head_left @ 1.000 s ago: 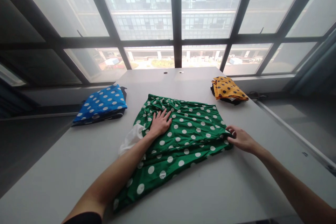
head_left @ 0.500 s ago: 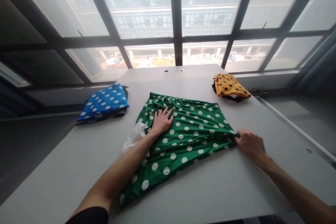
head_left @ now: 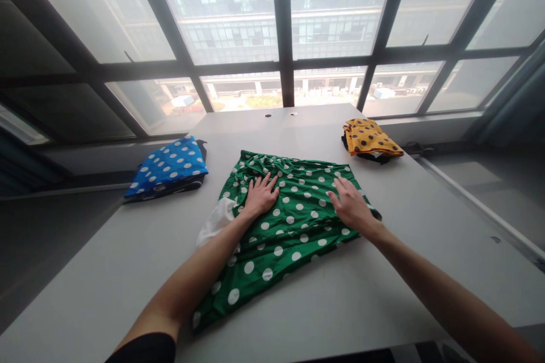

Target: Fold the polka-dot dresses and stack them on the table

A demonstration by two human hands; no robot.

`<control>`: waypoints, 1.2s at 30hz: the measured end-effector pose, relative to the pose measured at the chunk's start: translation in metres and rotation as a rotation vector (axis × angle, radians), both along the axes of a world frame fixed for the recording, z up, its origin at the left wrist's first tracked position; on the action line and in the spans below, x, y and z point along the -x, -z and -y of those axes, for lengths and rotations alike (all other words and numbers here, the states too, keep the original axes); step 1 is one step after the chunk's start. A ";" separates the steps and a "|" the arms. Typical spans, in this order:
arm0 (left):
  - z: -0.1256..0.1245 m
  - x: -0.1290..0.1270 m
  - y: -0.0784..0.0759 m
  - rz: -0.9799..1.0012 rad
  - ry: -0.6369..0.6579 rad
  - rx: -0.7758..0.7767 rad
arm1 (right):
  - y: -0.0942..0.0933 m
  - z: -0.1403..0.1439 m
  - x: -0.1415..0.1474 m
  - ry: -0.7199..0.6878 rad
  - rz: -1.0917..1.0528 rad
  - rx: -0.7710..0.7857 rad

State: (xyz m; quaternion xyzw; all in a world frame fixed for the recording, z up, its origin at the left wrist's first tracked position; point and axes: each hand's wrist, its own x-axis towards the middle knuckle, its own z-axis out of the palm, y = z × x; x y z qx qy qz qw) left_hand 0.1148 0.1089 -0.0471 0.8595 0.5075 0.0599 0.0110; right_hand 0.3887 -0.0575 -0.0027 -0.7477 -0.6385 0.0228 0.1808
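1. my left hand [head_left: 260, 195] lies flat on the green cloth [head_left: 289, 221], fingers [head_left: 266, 182] spread apart and pressing down near its far left part. nothing is gripped.
2. my right hand [head_left: 351, 204] also lies palm down on the cloth, toward its right edge, fingers apart and pointing away from me. it pins the fabric and does not pinch it.
3. the green cloth with white dots sits in the middle of the desk [head_left: 383, 295], roughly folded, with wrinkles bunched along its far edge. its near corner trails toward my left arm.
4. a white piece [head_left: 215, 221] pokes out from under the cloth's left side, just beside my left wrist. i cannot tell whether it is a lining or a separate thing.
5. a blue dotted cloth [head_left: 168, 167] lies folded at the left edge of the desk, well apart from my hands. a yellow dotted cloth [head_left: 370, 139] lies folded at the far right, on something dark.
6. risk, as i judge it: the fabric looks thin and slippery, so if both palms push in different directions the layers could slide and the fold could go crooked.
7. the bunched far edge could get pressed into hard creases if i flatten without first pulling it straight.
8. the trailing near corner lies toward the desk's front edge, so a drag toward me could pull it over.
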 end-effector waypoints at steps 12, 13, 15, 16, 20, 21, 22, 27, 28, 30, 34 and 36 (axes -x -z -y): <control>0.000 0.001 0.002 0.011 0.001 -0.001 | 0.044 -0.049 0.054 -0.084 0.028 0.188; 0.000 0.001 0.001 0.013 0.001 0.006 | 0.044 -0.044 0.043 -0.055 0.042 0.194; 0.000 0.001 0.001 0.016 0.000 0.010 | 0.046 -0.034 0.019 0.000 0.067 0.220; 0.000 0.000 0.001 0.018 -0.001 0.011 | 0.047 -0.029 0.007 0.030 0.076 0.234; 0.000 0.000 0.000 0.024 -0.002 0.011 | 0.052 -0.011 -0.036 0.139 0.094 0.272; 0.001 0.000 -0.001 0.024 -0.001 0.011 | 0.053 -0.007 -0.044 0.157 0.092 0.277; 0.001 0.000 -0.001 0.025 0.000 0.011 | 0.054 -0.003 -0.050 0.171 0.087 0.281; 0.003 -0.001 -0.003 0.035 0.006 0.010 | 0.058 0.008 -0.063 0.215 0.066 0.267; 0.003 -0.001 -0.003 0.040 0.006 0.010 | 0.059 0.009 -0.064 0.217 0.062 0.256; 0.002 -0.001 -0.003 0.051 0.006 0.010 | 0.060 0.009 -0.065 0.214 0.038 0.214; 0.002 0.000 -0.001 0.073 0.007 0.012 | 0.055 0.009 -0.077 0.201 -0.096 0.046; 0.002 0.000 -0.001 0.080 0.009 0.017 | 0.048 0.008 -0.088 0.249 -0.205 -0.015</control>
